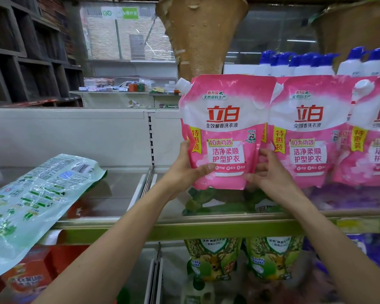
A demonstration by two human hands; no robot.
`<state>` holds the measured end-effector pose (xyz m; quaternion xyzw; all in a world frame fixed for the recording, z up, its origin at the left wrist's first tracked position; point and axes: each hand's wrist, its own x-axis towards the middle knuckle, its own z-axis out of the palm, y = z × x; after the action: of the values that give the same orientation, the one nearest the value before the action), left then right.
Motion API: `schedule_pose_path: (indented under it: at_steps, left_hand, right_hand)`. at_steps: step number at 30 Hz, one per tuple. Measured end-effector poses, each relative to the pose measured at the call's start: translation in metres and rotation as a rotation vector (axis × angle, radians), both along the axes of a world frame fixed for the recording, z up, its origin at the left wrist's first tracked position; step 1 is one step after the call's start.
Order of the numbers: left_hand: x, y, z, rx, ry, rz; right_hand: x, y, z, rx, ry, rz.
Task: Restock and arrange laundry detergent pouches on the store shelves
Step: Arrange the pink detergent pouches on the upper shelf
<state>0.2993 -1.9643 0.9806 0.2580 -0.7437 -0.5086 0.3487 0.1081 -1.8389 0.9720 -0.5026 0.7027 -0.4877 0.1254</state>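
the shelf (123,187) bears upright pink pouches (307,132) and a flat green pouch (35,194).

Dark wooden cubbies (20,51) left, white back panel (64,132), brown pillar (202,36) behind.

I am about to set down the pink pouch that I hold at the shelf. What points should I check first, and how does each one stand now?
1. Grip: the left hand and the right hand both grip the lower part of the pink spouted plastic detergent pouch: ok.
2. Pose: the held pouch is upright, with its label to the front: ok.
3. Landing spot: a green pouch lies flat under it: not ok.
4. Spacing: its right edge overlaps the neighbouring pink pouch: not ok.
5. Seal: whether the white spout cap is tight: cannot tell.
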Motion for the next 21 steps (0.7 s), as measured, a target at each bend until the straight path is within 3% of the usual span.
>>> schedule_pose_path:
  at_steps: [21]
  left_hand:
    - [0.000,0.001,-0.010,-0.033,-0.044,0.052]
  right_hand:
    - [0.002,0.004,-0.006,0.081,0.065,-0.061]
